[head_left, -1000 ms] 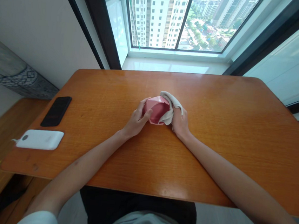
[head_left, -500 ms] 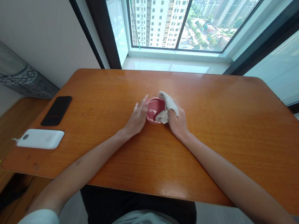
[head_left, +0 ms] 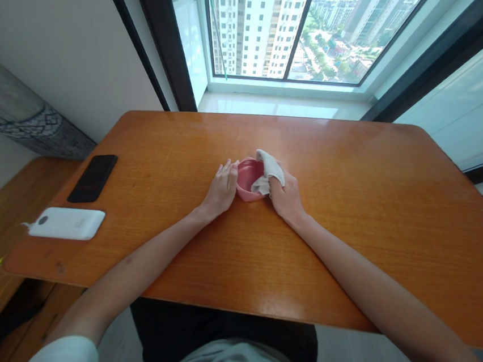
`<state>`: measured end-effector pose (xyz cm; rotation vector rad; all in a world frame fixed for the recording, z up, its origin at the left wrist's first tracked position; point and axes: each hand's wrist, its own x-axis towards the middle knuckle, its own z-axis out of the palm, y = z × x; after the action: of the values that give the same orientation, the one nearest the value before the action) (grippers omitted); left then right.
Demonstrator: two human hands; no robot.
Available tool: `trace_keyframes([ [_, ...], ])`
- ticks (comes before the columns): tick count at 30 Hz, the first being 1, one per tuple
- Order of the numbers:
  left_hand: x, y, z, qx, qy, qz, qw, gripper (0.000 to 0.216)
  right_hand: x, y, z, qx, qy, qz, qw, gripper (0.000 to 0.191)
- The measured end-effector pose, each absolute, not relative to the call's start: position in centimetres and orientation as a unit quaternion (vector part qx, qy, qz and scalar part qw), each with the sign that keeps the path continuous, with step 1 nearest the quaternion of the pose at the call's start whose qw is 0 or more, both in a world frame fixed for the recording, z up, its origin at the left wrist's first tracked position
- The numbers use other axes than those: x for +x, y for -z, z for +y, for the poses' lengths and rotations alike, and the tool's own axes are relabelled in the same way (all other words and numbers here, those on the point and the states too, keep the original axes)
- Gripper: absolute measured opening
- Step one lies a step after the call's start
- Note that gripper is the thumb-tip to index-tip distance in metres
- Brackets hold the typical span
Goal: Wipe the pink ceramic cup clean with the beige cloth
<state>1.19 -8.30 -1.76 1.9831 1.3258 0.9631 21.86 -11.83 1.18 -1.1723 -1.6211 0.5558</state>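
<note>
A small pink bowl [head_left: 247, 173] rests on the wooden table between my two hands, its inside partly visible. My left hand [head_left: 223, 186] is pressed along the bowl's left side, fingers close together, steadying it. A pale grey-white cloth [head_left: 270, 164] is bunched in my right hand [head_left: 285, 194], which is closed around it at the bowl's right edge. One end of the cloth drapes over the far rim and another part dips inside the bowl. The cloth and my right hand cover the bowl's right side.
The orange-brown table [head_left: 346, 242] reaches to a window sill [head_left: 283, 106] at the back. At the left lie a black phone [head_left: 92, 178] and a white power bank-like device [head_left: 69, 223] with a cable. A patterned curtain [head_left: 38, 116] hangs at the far left.
My right hand and the cloth have shifted slightly left over the bowl. The bowl has tipped or turned a little, showing more of its near outer wall. My left fingers have drawn down slightly.
</note>
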Motion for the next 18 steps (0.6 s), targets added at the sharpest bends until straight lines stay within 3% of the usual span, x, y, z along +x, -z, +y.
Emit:
trace_keyframes([
  [6, 1.0, 1.6, -7.8, 0.727, -0.337, 0.534, 0.269, 0.071, 21.6, -1.4, -12.0, -0.500, -0.239, -0.648, 0.524, 0.056],
  [12, 0.9, 1.7, -7.7, 0.720, -0.356, 0.529, 0.275, 0.071, 22.2, 0.2, -11.2, -0.565, -0.275, -0.442, 0.640, 0.058],
  [15, 1.0, 1.7, -7.9, 0.720, -0.355, 0.533, 0.267, 0.073, 22.6, -0.6, -11.0, -0.558, -0.205, -0.410, 0.691, 0.064],
  [18, 1.0, 1.7, -7.9, 0.724, -0.352, 0.532, 0.264, 0.072, 23.1, -2.8, -11.8, -0.514, -0.095, -0.490, 0.697, 0.072],
])
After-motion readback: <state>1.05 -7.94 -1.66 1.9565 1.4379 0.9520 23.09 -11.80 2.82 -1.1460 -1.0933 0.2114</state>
